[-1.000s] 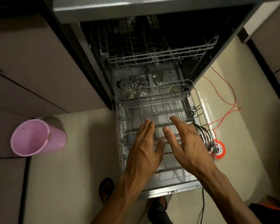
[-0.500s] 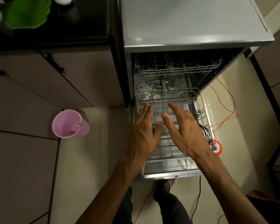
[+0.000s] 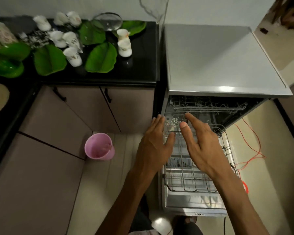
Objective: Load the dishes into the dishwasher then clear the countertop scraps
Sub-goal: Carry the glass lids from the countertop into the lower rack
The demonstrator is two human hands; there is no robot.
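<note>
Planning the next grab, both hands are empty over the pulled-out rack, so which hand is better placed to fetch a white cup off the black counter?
Probably the left hand: it is nearer the counter side, where the white cups stand.

Home kitchen. Evidence: freestanding dishwasher (image 3: 224, 68) open, lower rack (image 3: 199, 177) pulled out over door; black countertop (image 3: 141, 65) crowded with white cups (image 3: 124, 47), green leaf-shaped plates (image 3: 102, 58), glass bowl (image 3: 109, 22); taupe base cabinets (image 3: 85, 107) with black handles; tiled floor, pink plastic bin (image 3: 98, 147) in corner.

Black countertop (image 3: 139, 68) with cups (image 3: 124, 48), leaf plates (image 3: 101, 59).
</note>
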